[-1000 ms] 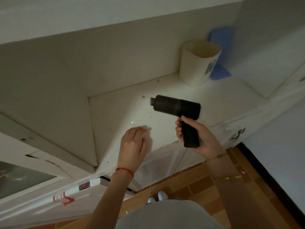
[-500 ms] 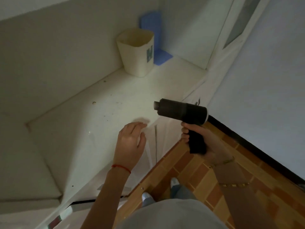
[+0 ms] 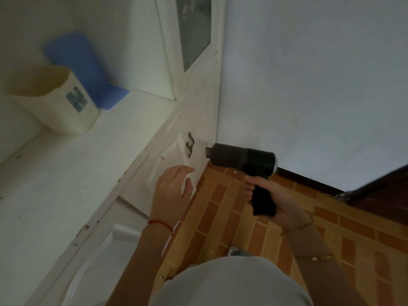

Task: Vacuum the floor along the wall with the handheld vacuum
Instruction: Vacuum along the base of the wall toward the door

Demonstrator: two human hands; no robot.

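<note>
The right hand [image 3: 268,193] was clamped around the grip of the black handheld vacuum [image 3: 240,159], fingers wrapped fully round the handle below the barrel. The vacuum was held up in the air, its barrel roughly level and its nozzle pointing toward the white cabinet [image 3: 176,138], well above the brick-patterned floor [image 3: 220,217] and in front of the pale wall [image 3: 309,85]. The left hand [image 3: 174,186] was empty, fingers loosely spread, hovering near the cabinet's edge; whether it touched the surface could not be told. The vacuum looked like a rigid plastic body, light enough for one hand, with most of its weight probably in the barrel above the grip, so holding it low on the handle seemed right. Its casing looked smooth and could slip in a loose grasp. To clean along the dark skirting [image 3: 309,180] it would likely need tipping nozzle-down.
</note>
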